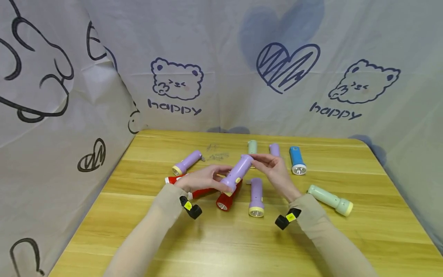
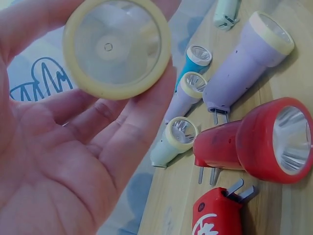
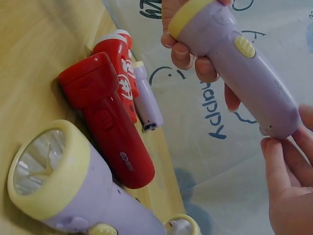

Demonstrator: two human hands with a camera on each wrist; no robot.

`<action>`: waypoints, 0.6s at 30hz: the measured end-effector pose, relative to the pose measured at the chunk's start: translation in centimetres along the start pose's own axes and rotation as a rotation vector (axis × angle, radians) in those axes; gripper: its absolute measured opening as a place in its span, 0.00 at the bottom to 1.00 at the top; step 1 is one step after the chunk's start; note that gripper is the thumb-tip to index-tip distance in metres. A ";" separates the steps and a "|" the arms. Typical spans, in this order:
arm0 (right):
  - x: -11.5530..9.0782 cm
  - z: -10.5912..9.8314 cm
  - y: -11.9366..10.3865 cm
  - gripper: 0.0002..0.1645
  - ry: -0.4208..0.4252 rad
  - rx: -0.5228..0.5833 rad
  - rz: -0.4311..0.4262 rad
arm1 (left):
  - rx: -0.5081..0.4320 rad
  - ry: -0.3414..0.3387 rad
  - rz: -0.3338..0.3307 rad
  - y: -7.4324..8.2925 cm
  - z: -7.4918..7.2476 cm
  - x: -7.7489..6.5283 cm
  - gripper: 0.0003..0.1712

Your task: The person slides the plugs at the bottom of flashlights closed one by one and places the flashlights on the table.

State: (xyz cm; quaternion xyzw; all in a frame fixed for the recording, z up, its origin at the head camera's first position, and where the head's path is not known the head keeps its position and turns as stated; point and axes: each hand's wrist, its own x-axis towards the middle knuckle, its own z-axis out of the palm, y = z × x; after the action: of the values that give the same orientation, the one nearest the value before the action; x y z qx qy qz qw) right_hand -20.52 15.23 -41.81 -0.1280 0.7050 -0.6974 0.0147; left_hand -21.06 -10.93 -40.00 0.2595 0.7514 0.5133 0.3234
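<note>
A purple flashlight [image 1: 238,171] with a yellow rim and yellow switch is held tilted above the table between both hands. My left hand [image 1: 207,177] grips it round its head end; the lens [image 2: 115,46] faces the left wrist camera. At its tail end, the right hand [image 1: 277,171] pinches with thumb and fingertips, as the right wrist view shows. Beneath it lies a plain red flashlight [image 1: 225,202], partly covered from above. Just right of that lies another purple flashlight [image 1: 256,194], its metal plug prongs [image 2: 221,116] sticking out in the left wrist view.
Red flashlights with white print [image 3: 124,81] lie partly hidden under the left hand. Farther back are purple flashlights [image 1: 190,161], a pale green one [image 1: 252,146] and a blue one [image 1: 296,157]. Another green flashlight [image 1: 330,200] lies beside the right wrist. White cloth [image 1: 221,77] hangs behind the wooden table [image 1: 242,250].
</note>
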 end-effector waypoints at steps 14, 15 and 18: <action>-1.7 -3.2 0.9 0.19 0.039 0.138 -0.015 | -0.213 0.224 -0.031 0.0 -0.7 2.8 0.44; -1.9 -3.5 1.0 0.19 0.043 0.132 -0.005 | -0.229 0.250 -0.035 0.0 -0.8 3.2 0.44; -2.5 -4.3 1.3 0.19 0.050 0.100 0.018 | -0.253 0.325 -0.041 0.0 -1.2 4.2 0.44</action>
State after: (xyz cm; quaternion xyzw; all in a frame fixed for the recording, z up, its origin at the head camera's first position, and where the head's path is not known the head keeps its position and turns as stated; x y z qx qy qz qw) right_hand -19.20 19.95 -43.35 -0.1033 0.6704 -0.7347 0.0098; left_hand -24.72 -8.57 -40.64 0.1155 0.7283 0.6320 0.2384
